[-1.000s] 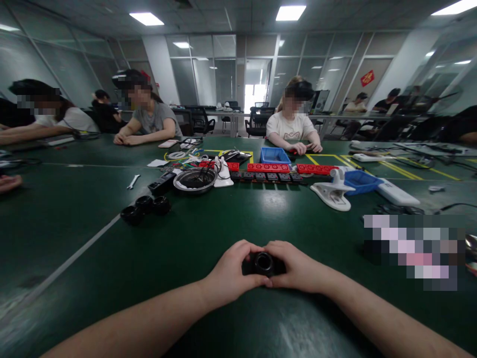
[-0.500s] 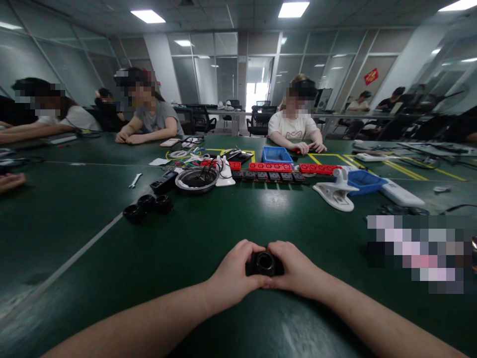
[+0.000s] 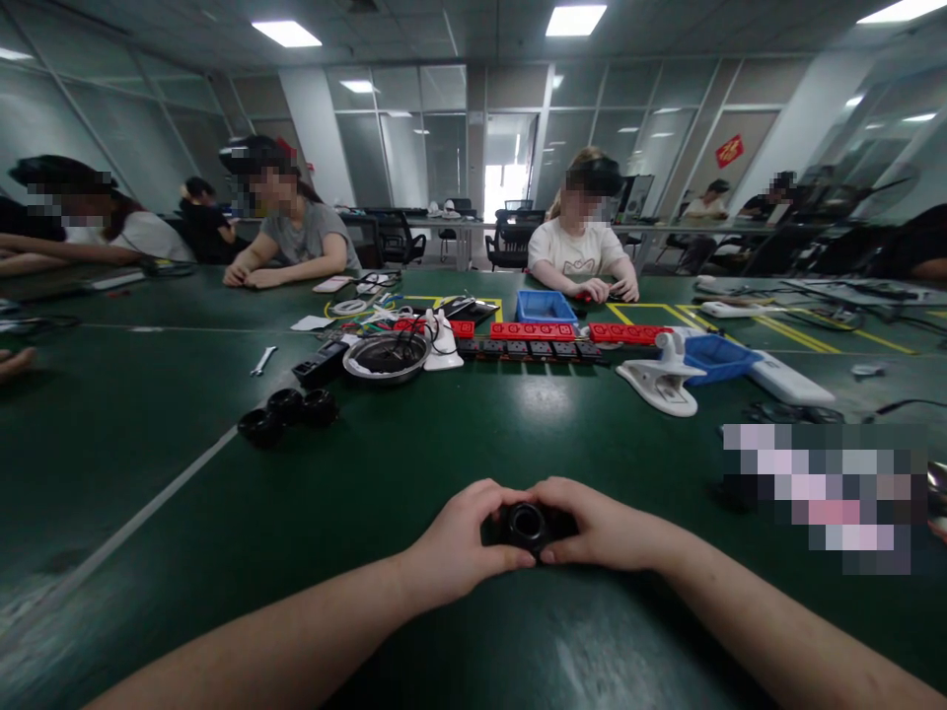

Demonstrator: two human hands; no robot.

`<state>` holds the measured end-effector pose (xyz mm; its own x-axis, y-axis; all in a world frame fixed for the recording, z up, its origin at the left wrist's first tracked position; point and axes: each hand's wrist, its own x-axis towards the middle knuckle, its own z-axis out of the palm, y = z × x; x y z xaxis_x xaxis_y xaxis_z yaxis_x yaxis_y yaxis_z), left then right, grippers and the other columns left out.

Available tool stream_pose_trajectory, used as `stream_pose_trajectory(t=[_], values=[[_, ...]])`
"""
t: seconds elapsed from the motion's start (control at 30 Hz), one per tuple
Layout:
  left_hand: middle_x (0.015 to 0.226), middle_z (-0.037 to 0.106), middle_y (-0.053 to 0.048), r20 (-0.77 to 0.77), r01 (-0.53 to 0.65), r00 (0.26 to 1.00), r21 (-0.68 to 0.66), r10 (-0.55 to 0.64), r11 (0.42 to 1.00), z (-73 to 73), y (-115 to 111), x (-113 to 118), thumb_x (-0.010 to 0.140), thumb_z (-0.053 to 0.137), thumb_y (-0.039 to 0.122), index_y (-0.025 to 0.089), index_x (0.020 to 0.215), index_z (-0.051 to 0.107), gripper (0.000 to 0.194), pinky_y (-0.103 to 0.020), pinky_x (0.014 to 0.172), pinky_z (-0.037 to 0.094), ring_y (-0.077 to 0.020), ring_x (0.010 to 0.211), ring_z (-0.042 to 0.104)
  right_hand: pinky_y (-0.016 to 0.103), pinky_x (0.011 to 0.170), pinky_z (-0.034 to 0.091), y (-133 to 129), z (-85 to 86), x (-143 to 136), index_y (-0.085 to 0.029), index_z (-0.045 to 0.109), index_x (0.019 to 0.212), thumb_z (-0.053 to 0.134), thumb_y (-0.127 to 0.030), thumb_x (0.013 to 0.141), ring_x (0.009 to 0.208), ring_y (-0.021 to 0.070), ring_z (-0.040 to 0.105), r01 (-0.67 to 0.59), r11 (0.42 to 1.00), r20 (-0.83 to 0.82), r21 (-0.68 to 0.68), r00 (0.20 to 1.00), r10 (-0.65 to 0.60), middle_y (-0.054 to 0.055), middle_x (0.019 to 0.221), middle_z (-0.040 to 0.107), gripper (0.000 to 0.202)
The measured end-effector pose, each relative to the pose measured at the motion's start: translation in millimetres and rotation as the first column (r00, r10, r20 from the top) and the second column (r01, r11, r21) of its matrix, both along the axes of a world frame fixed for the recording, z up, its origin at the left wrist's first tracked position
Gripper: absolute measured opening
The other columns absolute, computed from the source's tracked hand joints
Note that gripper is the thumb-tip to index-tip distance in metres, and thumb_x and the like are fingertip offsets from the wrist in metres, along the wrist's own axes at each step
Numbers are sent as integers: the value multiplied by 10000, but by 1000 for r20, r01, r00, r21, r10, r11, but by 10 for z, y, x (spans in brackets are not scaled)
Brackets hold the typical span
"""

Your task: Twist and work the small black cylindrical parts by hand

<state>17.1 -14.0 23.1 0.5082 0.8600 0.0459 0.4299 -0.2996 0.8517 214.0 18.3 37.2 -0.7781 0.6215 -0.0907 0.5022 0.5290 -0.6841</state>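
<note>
One ring [image 3: 527, 544], left hand [image 3: 455, 542], right hand [image 3: 596, 525] clasping, cups [image 3: 287, 404] well apart

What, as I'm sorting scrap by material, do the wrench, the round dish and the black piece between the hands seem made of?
Wrench: likely bare steel, given its bright silvery sheen.
Round dish: probably polished stainless steel; its rim looks silvery and reflective.
Black piece: glossy, with highlights around its opening; plastic, glazed ceramic or coated metal, I can't tell.
</note>
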Motion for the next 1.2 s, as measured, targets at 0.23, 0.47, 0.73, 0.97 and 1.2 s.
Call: stream_pose_trajectory(t=[0.23, 0.47, 0.73, 0.97, 1.2], values=[[813, 478, 15, -51, -44, 998, 3, 44, 999, -26, -20, 22, 547, 757, 318, 217, 947, 581, 449, -228, 631, 364, -140, 731, 457, 230, 627, 351, 28, -38, -16, -157, 591, 786, 717, -247, 626, 710, 140, 482, -21, 998, 38, 61, 999, 19, -18, 713, 518, 222], [814, 484, 7, -71, -151, 986, 34, 154, 988, -62, -26, 38, 523, 757, 361, 186, 891, 558, 454, -234, 601, 363, -144, 708, 451, 262, 567, 336, -95, -140, -143, -150, 543, 717, 657, -551, 594, 637, 171, 476, 92, 939, 162, 332, 975, -153, 27, 677, 537, 435], [885, 514, -9, -49, -93, 994, 99, 98, 991, -4, 5, 7, 606, 715, 320, 211, 953, 564, 393, -275, 698, 393, -173, 803, 476, 285, 653, 396, -105, -51, -100, -172, 535, 969, 694, -455, 599, 778, 200, 510, 106, 971, 76, 214, 989, -124, 47, 874, 544, 492], [889, 524, -4, -38, -61, 997, 106, 65, 992, 0, 9, -4, 636, 701, 277, 244, 1018, 557, 410, -295, 763, 388, -177, 855, 490, 242, 650, 393, 1, -45, -23, -156, 554, 875, 628, -161, 685, 747, 148, 508, 65, 997, -33, -50, 997, -67, 8, 819, 529, 204], [861, 527, -9, -115, -149, 981, 87, 158, 985, 23, -20, 29, 569, 732, 361, 203, 878, 565, 385, -305, 716, 388, -194, 823, 492, 215, 550, 329, -50, -119, -98, -159, 518, 744, 727, -271, 581, 657, 132, 467, 192, 980, 50, 58, 980, -195, -19, 716, 515, 287]])
